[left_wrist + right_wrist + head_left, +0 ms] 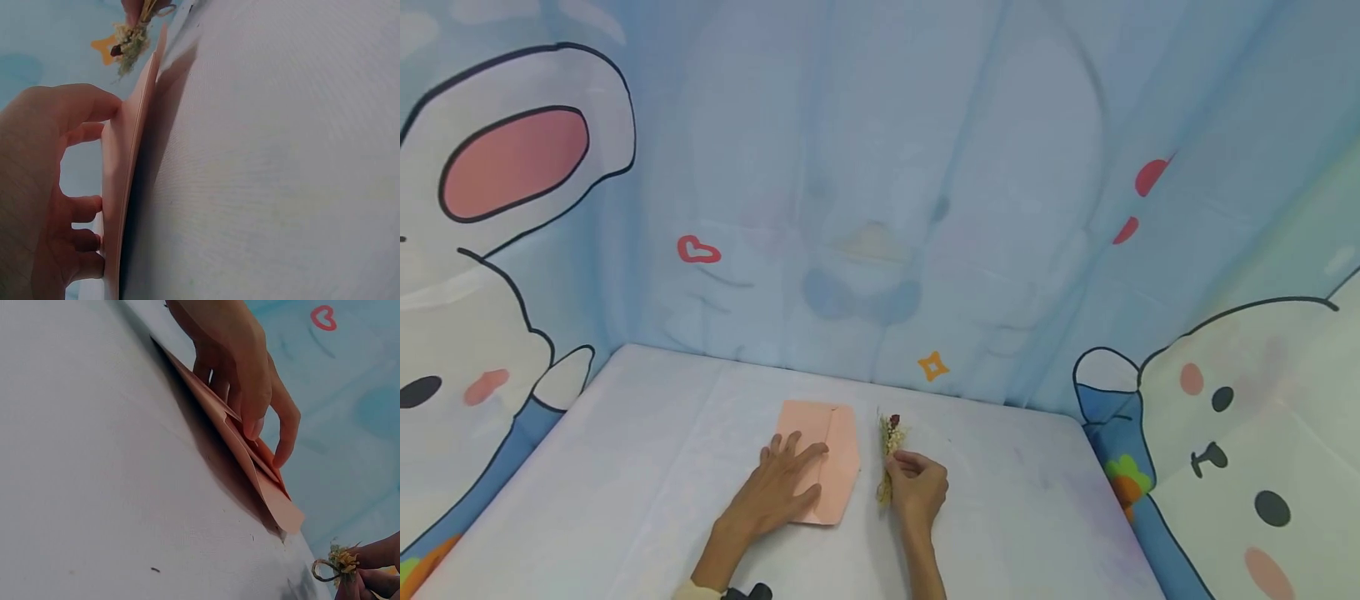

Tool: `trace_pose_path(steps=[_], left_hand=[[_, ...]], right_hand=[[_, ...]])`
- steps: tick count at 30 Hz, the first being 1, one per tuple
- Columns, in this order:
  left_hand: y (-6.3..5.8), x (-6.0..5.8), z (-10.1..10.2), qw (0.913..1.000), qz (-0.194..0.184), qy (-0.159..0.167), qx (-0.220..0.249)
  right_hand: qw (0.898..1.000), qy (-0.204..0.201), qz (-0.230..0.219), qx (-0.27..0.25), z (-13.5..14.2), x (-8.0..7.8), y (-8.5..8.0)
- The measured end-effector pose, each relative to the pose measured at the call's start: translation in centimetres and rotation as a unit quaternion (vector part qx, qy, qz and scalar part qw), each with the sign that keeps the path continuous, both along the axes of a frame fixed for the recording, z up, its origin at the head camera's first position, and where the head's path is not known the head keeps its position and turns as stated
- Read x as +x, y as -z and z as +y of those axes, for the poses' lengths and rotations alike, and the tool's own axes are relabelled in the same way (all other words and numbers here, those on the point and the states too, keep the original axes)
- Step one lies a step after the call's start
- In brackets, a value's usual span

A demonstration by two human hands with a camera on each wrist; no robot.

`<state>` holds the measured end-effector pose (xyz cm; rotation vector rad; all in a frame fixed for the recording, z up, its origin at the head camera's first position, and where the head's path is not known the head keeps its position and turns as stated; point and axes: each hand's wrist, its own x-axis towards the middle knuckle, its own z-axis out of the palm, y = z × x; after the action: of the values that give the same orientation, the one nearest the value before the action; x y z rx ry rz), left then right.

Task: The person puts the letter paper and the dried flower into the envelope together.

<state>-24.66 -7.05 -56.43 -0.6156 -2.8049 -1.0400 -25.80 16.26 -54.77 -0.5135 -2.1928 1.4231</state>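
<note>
A pink paper envelope [841, 454] lies on the white table, its flap side towards the right. My left hand [778, 487] rests on it with spread fingers, fingertips on the paper. Seen from the right wrist, the envelope [281, 503] gapes slightly along its edge near the left thumb and finger. Just right of it, my right hand [919, 492] pinches a small bunch of dried flowers [892, 435] by its stems, between thumb and fingers. The bunch has a dark red bloom and pale sprigs, and a twine loop [324, 570] shows at its stems.
The white tabletop [1015, 500] stretches to both sides of the hands. Behind it hangs a light blue curtain [880, 167] printed with cartoon animals. Small dark specks [155, 570] dot the table, and a black object [752, 592] sits by the left wrist.
</note>
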Motion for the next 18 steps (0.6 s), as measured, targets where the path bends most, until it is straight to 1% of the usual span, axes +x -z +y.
trace_pose_path(steps=[10, 18], left_hand=[[0.0, 0.0, -0.2, 0.9999, 0.017, 0.001, 0.0], [0.3, -0.2, -0.1, 1.0, -0.002, 0.002, 0.001]], right_hand=[[1.0, -0.022, 0.001, -0.005, -1.8, 0.0, 0.1], [0.999, -0.048, 0.014, 0.005, -3.7, 0.1, 0.2]])
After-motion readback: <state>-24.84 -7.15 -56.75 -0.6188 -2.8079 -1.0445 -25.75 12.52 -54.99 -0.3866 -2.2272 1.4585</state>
